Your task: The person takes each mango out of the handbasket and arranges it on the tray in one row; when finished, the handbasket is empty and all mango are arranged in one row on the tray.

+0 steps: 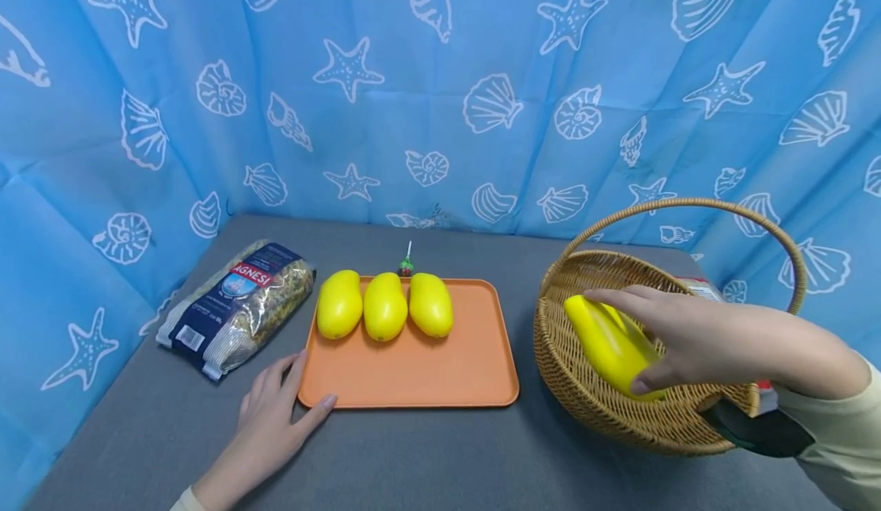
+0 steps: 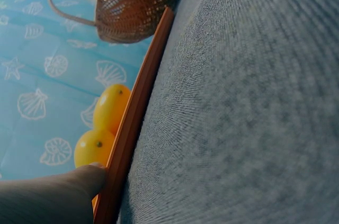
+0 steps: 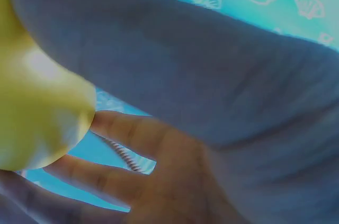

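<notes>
In the head view my right hand (image 1: 681,327) grips a yellow mango (image 1: 609,343) inside the opening of the wicker basket (image 1: 571,388), thumb on one side and fingers on the other. Up close in the right wrist view, the mango (image 3: 42,97) lies between thumb and fingertips. My left hand (image 1: 275,423) rests at the near left corner of an orange tray (image 1: 427,377). Its thumb touches the front rim and its fingers lie along the left side. Three more mangoes (image 1: 385,307) sit in a row at the tray's far left, partly over its back rim.
Left of the tray lies a bag of Agnesi pasta (image 1: 241,304). A small lollipop (image 1: 406,262) is behind the tray. The basket's tall handle (image 1: 674,203) arches over its opening. Red and white packaging (image 1: 702,289) shows behind the basket. A blue seashell curtain (image 1: 440,113) hangs behind the grey table.
</notes>
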A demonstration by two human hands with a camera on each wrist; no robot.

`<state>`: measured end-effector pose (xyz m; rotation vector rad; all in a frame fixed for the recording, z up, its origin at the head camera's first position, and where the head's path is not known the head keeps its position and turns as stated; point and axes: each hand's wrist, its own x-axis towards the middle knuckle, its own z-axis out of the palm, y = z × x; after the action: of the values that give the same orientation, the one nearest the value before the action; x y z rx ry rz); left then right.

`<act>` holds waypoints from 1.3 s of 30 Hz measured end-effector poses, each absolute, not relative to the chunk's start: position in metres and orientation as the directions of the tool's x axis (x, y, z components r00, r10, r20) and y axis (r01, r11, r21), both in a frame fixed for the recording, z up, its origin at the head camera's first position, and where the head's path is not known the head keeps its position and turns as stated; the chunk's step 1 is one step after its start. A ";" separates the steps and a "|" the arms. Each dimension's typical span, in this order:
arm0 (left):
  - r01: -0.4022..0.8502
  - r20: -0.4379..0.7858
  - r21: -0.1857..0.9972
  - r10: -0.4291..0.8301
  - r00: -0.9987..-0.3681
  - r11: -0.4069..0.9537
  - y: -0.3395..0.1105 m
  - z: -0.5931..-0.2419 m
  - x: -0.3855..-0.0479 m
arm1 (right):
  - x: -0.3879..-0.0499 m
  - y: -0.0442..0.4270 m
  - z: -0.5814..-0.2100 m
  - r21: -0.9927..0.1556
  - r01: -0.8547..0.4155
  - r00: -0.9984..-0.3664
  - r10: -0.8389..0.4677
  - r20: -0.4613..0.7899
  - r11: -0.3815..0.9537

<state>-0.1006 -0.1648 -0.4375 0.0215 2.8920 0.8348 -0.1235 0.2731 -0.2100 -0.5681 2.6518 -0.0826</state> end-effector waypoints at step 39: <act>-0.010 -0.104 0.518 0.051 -0.993 0.855 -0.164 -0.438 -0.100 | -0.232 0.133 -0.254 -0.055 -0.472 -0.760 -0.438 -0.480 0.880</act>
<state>-0.1004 -0.1645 -0.4376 0.0324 2.9158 0.8150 -0.2323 0.1332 -0.2542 -0.6615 2.5562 0.0948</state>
